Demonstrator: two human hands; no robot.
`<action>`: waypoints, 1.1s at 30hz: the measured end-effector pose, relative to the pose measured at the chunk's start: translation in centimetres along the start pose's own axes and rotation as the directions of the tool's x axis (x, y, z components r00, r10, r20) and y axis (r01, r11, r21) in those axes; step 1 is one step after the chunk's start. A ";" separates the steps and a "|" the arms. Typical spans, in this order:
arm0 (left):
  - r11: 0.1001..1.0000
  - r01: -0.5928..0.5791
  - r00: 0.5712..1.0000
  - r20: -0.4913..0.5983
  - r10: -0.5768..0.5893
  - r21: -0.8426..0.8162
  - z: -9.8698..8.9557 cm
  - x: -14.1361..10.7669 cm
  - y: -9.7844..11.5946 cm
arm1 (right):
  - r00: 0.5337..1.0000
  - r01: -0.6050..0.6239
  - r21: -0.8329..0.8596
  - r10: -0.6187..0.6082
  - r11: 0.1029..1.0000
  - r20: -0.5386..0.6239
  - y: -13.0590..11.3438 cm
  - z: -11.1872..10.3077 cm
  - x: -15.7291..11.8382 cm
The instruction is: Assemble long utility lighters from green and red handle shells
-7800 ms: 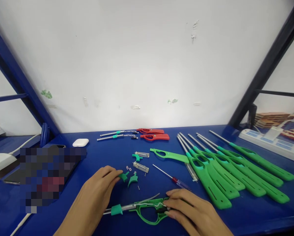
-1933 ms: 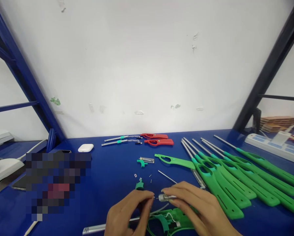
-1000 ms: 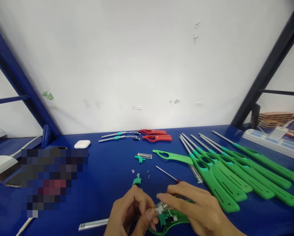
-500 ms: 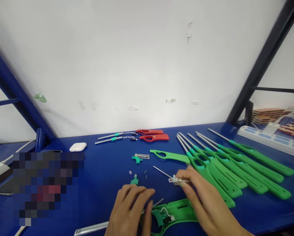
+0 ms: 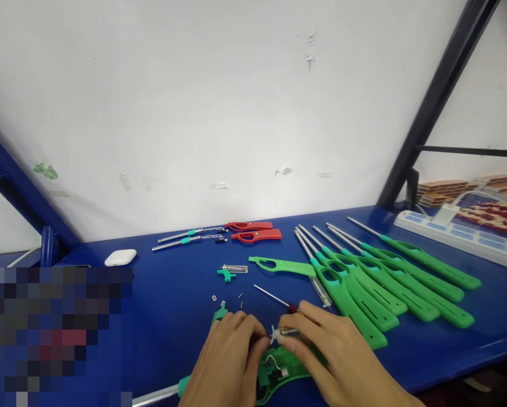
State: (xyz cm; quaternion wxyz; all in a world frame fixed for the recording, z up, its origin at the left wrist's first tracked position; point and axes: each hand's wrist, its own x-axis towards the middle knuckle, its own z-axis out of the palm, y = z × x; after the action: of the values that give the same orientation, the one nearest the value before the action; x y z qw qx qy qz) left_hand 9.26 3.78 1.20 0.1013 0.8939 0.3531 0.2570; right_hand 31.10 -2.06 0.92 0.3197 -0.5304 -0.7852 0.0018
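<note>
My right hand (image 5: 327, 345) pinches a small clear fuel tank (image 5: 286, 332) with a whitish valve at its left end. The fingertips of my left hand (image 5: 232, 353) are pressed together beside that valve; whatever small piece they hold is hidden. Below both hands lies an opened green lighter shell (image 5: 293, 364) with a white wire, a dark part and a teal part inside. Its metal tube (image 5: 155, 397) sticks out to the left. A screwdriver (image 5: 274, 296) rests just behind my right hand. A teal trigger piece (image 5: 220, 312) shows beyond my left hand.
Several green lighters (image 5: 355, 288) fan out at the right, near a white power strip (image 5: 460, 232). Two red shells (image 5: 257, 236), metal tubes (image 5: 177, 243), a light green shell (image 5: 285, 267) and another tank (image 5: 236, 269) lie farther back. A white case (image 5: 120, 258) sits left.
My right hand has brought the clear tank left and down to my left fingertips, above the opened shell. The screwdriver's dark red handle now shows. The view has shifted slightly.
</note>
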 end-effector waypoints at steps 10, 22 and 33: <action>0.974 -0.192 0.937 -0.275 0.217 0.116 1.5 -2.8 -2.5 | 0.999 -0.004 0.045 0.001 0.999 0.049 0.1 0.2 -0.3; 0.982 -0.174 0.946 -0.266 0.186 0.070 1.0 -2.6 -1.7 | 0.999 0.038 0.007 -0.038 0.999 0.038 -0.1 0.0 0.0; 0.980 -0.171 0.950 -0.245 0.192 0.103 0.8 -2.7 -1.2 | 0.994 0.093 -0.135 -0.101 0.986 -0.047 0.4 0.6 -0.7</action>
State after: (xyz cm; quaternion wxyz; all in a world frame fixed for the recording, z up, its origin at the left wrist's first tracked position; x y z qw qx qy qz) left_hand 7.36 2.84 -0.99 -0.0050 0.8857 0.2894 0.3629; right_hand 31.25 -2.27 -0.06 0.3045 -0.5114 -0.7996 -0.0800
